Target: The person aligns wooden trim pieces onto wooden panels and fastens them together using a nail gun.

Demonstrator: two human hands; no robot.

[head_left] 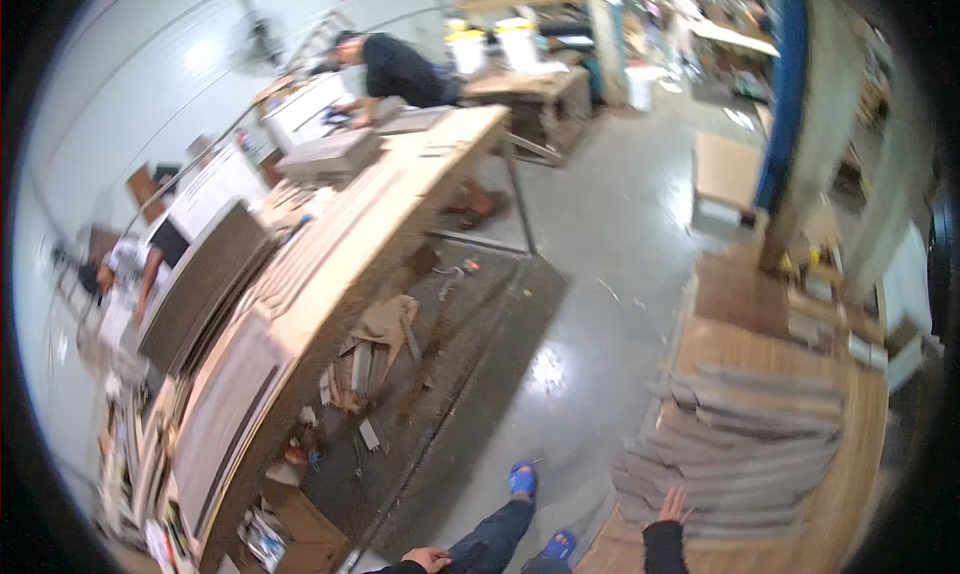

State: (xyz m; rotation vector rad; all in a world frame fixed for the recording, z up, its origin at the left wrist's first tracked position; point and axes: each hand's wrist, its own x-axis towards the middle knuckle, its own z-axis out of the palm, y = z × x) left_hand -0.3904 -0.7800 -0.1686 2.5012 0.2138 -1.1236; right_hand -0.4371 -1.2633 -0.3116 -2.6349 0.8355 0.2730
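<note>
While the right hand (pixel 672 505) lies flat, fingers spread, on grey planks (pixel 740 444) at five o'clock, the left hand (pixel 427 558) — loosely curled, empty — rests at six.

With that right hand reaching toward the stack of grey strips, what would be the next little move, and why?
Probably to lower the right hand onto the nearest grey strip of the stack and close the fingers on its edge. The hand is spread open at the pile's near edge and grips nothing, the strips lie loosely fanned on the wooden board, and the left hand hangs low by the leg, empty.
</note>
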